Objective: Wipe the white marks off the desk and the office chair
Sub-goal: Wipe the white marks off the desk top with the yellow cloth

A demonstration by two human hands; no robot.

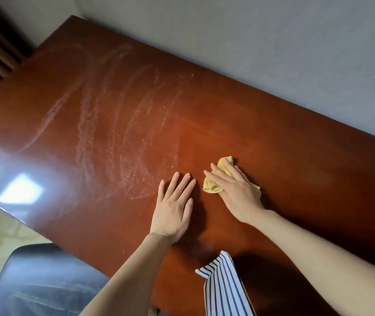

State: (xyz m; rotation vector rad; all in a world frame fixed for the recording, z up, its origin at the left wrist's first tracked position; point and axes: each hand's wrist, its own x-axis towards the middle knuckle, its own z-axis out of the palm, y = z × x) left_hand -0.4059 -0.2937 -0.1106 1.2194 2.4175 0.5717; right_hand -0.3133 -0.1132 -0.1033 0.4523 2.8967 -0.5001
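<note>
Desk running upper-left to lower-right, right hand pressing yellow cloth

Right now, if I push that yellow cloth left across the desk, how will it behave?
Probably floppy: the yellow cloth lies crumpled under the right hand, so it should bunch rather than slide flat. It looks light and thin. The glossy desk likely lets it glide easily toward the white marks.

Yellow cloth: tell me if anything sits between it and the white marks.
Yes: the left hand rests flat on the desk, between the yellow cloth under the right hand and the nearest white marks.
</note>
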